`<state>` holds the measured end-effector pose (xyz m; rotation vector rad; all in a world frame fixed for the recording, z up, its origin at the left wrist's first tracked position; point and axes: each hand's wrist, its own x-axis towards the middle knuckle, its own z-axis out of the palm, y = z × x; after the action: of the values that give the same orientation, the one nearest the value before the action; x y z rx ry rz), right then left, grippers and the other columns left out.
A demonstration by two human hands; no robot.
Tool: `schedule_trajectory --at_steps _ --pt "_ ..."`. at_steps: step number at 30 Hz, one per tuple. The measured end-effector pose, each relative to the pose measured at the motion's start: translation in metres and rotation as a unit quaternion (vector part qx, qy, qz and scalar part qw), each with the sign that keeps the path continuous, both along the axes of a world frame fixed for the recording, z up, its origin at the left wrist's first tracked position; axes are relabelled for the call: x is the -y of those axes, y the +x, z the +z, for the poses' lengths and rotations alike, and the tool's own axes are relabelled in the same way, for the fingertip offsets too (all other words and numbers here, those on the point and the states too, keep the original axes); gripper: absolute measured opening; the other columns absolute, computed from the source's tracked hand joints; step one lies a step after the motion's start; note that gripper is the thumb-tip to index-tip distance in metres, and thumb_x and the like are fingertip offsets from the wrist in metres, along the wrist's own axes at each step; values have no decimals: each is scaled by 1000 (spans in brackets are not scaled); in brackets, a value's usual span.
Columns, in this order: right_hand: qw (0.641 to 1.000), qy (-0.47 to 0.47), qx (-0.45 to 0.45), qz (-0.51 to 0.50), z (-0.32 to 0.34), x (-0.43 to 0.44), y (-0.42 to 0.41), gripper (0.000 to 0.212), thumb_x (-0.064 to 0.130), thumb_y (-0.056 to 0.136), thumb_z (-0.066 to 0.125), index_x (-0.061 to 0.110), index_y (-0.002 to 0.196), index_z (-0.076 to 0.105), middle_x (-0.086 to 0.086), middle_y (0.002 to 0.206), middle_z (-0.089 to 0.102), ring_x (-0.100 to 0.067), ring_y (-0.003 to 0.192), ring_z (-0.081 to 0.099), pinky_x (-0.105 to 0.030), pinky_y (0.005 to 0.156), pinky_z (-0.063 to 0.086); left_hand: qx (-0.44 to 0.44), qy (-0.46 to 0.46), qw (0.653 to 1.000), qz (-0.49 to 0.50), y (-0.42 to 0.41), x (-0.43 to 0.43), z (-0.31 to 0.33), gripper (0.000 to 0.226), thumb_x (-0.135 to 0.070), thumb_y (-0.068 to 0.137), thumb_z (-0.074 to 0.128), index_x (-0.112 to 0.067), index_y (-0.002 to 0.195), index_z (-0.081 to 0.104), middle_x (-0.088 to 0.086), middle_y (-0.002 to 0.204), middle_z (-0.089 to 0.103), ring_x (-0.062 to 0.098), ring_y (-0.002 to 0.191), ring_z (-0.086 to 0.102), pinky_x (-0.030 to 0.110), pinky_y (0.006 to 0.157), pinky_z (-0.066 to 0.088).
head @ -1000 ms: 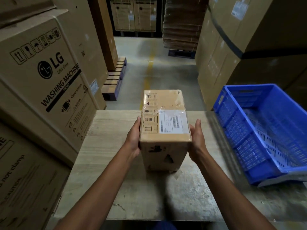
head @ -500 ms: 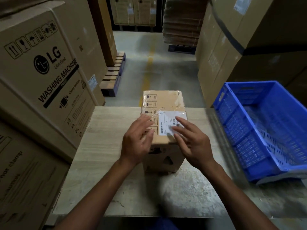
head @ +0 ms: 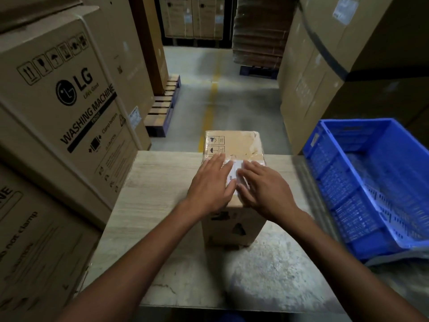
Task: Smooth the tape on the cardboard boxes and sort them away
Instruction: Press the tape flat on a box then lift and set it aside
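A small taped cardboard box [head: 234,225] stands on the wooden table [head: 160,182], its top wrapped in clear tape and bearing a white label. My left hand [head: 210,185] lies flat on the left half of the box top with its fingers straight. My right hand [head: 264,188] lies flat on the right half beside it, fingers stretched over the label. Both palms press down on the taped top, and most of the label is hidden beneath them.
A blue plastic crate [head: 369,182] sits at the table's right edge. Large washing machine cartons [head: 65,96] are stacked close on the left, and more tall cartons [head: 325,66] stand on the right. A concrete aisle with a yellow line [head: 210,105] runs ahead.
My hands left the sides of the box, came up onto its top, and have slid forward along the tape and label. The box has stayed in place.
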<state>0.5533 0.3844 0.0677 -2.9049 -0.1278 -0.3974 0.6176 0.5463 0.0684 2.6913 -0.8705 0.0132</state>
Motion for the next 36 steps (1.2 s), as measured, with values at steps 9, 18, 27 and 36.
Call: schedule_trajectory --at_steps 9,18,27,36 --pt "988 -115 -99 -4 37 5 39 40 50 100 45 23 124 61 -6 123 59 -26 107 57 -39 83 45 59 28 998 -5 31 13 27 37 -33 102 41 -14 125 63 11 129 60 25 116 52 38 102 42" --pt "991 44 -117 -50 0 8 45 59 54 104 32 26 156 29 -2 167 18 -22 154 11 -50 117 31 -3 27 1000 -2 50 19 20 44 -31 106 39 -16 146 49 7 159 37 24 148 28 41 120 22" --pt "988 103 -69 -91 -1 -9 45 48 43 104 45 22 147 46 -1 162 32 -21 150 25 -43 113 36 45 -150 974 165 -38 4 -17 36 -32 95 58 -16 125 68 6 143 57 26 136 47 46 114 34" --pt "984 91 -38 -146 12 2 78 42 53 92 59 24 123 61 -7 144 46 -26 136 38 -49 102 37 166 -247 955 6 45 -65 -16 25 -22 90 59 -8 92 79 6 97 77 21 90 71 36 79 59"
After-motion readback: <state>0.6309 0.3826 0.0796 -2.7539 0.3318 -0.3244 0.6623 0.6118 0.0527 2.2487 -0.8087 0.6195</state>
